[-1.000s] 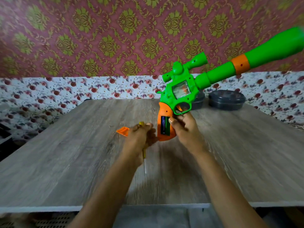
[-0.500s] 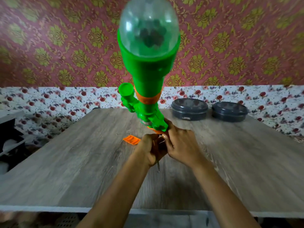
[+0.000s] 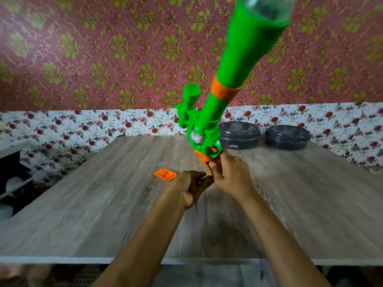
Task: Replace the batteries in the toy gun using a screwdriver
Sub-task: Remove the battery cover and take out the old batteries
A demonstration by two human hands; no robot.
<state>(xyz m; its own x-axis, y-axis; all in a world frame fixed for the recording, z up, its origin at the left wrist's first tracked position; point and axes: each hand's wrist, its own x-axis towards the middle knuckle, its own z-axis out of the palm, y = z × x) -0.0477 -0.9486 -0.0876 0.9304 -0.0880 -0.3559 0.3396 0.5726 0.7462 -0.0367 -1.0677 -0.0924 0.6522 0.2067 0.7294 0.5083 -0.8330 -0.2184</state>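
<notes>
At frame centre, the left hand (image 3: 189, 188) is closed around a thin tool, probably the screwdriver (image 3: 196, 204), mostly hidden. The right hand (image 3: 230, 177) grips the toy gun (image 3: 209, 129) by its orange handle, barrel pointing to the upper right. Beyond, the battery cover (image 3: 165, 174) lies off on the worktop (image 3: 103, 204); refitting remains. Batteries can't be seen through the blur.

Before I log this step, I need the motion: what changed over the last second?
The toy gun swung from barrel pointing right, to straight at the camera, and now tilts up to the right. The right hand kept its grip on the orange handle; the left hand stayed closed around the screwdriver beside it. The orange cover and both dark containers stayed on the table.
</notes>
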